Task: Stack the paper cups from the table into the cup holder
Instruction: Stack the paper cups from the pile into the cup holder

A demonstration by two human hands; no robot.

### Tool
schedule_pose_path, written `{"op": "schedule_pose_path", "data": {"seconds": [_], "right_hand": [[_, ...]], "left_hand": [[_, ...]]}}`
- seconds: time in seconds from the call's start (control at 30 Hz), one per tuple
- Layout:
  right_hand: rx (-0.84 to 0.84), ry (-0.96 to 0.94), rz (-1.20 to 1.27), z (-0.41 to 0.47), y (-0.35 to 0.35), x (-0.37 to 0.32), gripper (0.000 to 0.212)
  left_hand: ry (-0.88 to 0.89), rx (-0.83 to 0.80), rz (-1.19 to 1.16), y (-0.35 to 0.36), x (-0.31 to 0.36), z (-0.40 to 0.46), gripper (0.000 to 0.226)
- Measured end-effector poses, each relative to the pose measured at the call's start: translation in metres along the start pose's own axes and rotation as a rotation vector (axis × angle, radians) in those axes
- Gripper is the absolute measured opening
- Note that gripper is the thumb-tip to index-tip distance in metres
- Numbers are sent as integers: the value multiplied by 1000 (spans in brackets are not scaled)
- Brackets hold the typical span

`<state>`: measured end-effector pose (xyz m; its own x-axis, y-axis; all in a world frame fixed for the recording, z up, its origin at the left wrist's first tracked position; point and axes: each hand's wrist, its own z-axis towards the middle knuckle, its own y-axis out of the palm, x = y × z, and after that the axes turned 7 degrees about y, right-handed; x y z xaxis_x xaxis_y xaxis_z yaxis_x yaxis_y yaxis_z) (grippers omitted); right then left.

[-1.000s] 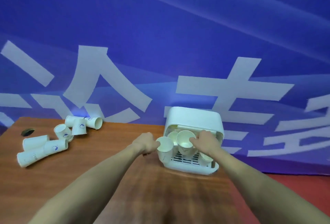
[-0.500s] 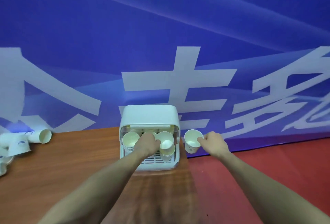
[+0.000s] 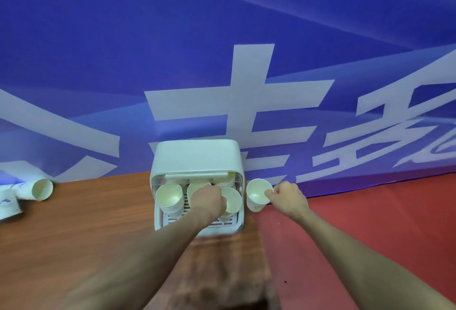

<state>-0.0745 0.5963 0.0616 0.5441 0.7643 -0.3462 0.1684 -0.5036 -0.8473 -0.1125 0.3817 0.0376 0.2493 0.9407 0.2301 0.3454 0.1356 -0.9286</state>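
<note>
White paper cup [image 3: 257,194] pinched by right hand [image 3: 286,197] fingers, mouth tilted toward camera; left hand [image 3: 208,201] grips holder cup [image 3: 232,201].

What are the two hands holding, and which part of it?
The right hand pinches a white paper cup by its rim. The left hand grips another white paper cup inside the white plastic cup holder, seemingly at its rim.

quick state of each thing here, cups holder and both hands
cup holder: open at front, upright on table
cup stack: nested in holder
left hand: grips a cup in the holder
right hand: pinches a cup rim
held cup: outside holder
table cup: lying on its side
</note>
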Motion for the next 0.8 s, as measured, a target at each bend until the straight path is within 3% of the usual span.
{"op": "schedule_pose_path", "data": {"seconds": [0.57, 0.8], "right_hand": [[-61, -166, 54, -26, 12, -34, 32], [-80, -183, -55, -25, 43, -51, 28]], "left_hand": [[47, 32, -7, -16, -21, -22, 22], [0, -73, -96, -17, -63, -48, 28]]}}
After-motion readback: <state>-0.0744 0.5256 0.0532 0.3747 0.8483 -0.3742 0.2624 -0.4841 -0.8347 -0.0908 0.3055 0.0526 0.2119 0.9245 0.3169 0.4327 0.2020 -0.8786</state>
